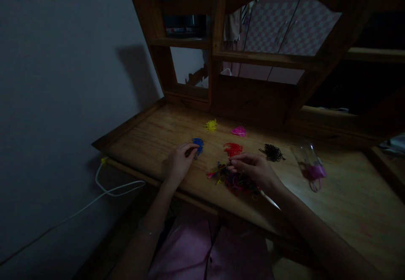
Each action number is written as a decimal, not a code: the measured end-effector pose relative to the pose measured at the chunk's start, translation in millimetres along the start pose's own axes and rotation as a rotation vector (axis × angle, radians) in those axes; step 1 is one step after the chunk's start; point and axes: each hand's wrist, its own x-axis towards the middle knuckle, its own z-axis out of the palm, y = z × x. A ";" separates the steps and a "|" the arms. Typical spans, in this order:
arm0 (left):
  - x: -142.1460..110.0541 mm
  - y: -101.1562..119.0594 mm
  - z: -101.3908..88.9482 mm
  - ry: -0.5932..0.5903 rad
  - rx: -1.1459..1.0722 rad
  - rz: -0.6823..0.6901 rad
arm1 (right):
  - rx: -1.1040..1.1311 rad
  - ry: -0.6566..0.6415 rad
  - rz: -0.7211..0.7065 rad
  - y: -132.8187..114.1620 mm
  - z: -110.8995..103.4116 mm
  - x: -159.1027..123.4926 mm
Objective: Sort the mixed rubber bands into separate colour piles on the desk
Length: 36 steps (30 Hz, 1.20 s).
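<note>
Mixed bands point(238, 181) lie in a loose heap near the table's near edge, partly under your right hand point(230, 162); the heap's long axis runs from left to right, its right end slightly nearer you, and single loops point various ways. Your right thumb and finger are pinched together at its far side, your left hand's point(196, 146) at the blue pile point(198, 143); you cannot tell what either grips. The red pile point(233, 149) sits just beyond the heap, the black pile point(272, 152) to the right.
</note>
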 end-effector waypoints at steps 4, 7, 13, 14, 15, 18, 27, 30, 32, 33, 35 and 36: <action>-0.5 9.4 -1.6 0.061 0.012 0.038 | 0.083 -0.007 0.019 -1.7 0.7 -0.8; -11.1 34.9 -2.4 0.122 -0.027 0.073 | 0.094 -0.024 0.031 -1.2 -0.3 -0.6; -46.0 99.7 10.3 -0.076 -0.255 0.045 | 0.074 -0.025 -0.032 3.3 -2.0 0.1; -48.6 105.4 13.7 -0.093 -0.287 0.028 | 0.060 -0.021 -0.038 3.6 -2.1 0.0; -49.9 108.9 16.8 -0.100 -0.314 0.009 | 0.045 -0.018 -0.039 3.8 -2.2 -0.2; -48.2 110.5 23.0 -0.080 -0.369 -0.041 | 0.010 -0.016 -0.033 3.8 -2.7 -0.5; -44.0 106.5 26.9 -0.177 -0.507 -0.114 | 0.030 -0.006 -0.045 3.3 -1.6 -0.9; -46.7 109.0 27.0 -0.109 -0.427 -0.024 | 0.052 -0.004 -0.042 2.2 -0.3 -1.3; -48.9 109.4 27.1 -0.076 -0.370 0.042 | 0.071 -0.004 -0.033 1.8 0.8 -1.5; -49.8 109.0 27.2 -0.069 -0.351 0.065 | 0.078 -0.002 -0.025 1.6 1.4 -1.7; -50.7 107.4 27.4 -0.058 -0.325 0.089 | 0.103 0.002 -0.001 1.2 2.8 -2.2; -50.7 106.5 27.4 -0.051 -0.319 0.091 | 0.126 0.002 0.014 1.1 3.5 -2.5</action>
